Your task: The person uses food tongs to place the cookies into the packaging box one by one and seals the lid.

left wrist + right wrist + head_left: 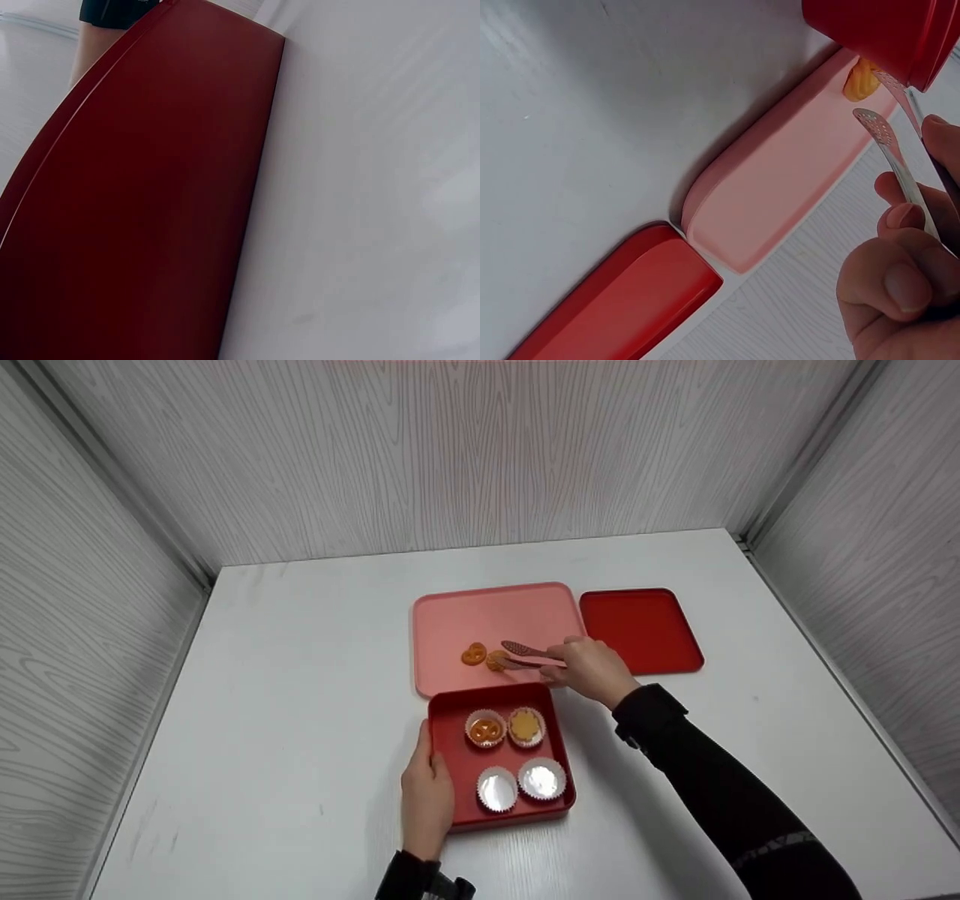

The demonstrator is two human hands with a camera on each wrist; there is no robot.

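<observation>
My right hand grips a pair of metal tongs over the pink tray. The tongs' perforated tips are spread; one is by a round ridged cookie, contact unclear. A pretzel-shaped cookie lies just left of it. My left hand holds the left wall of a red square box. Inside the box, one paper cup holds a pretzel-shaped cookie, another a flower-shaped cookie. Two front paper cups are empty. The left wrist view shows mostly the box's side.
A small red tray lies right of the pink one, its edge close alongside. The box stands in front of the pink tray on the white table. Wood-grained panels enclose the back and sides.
</observation>
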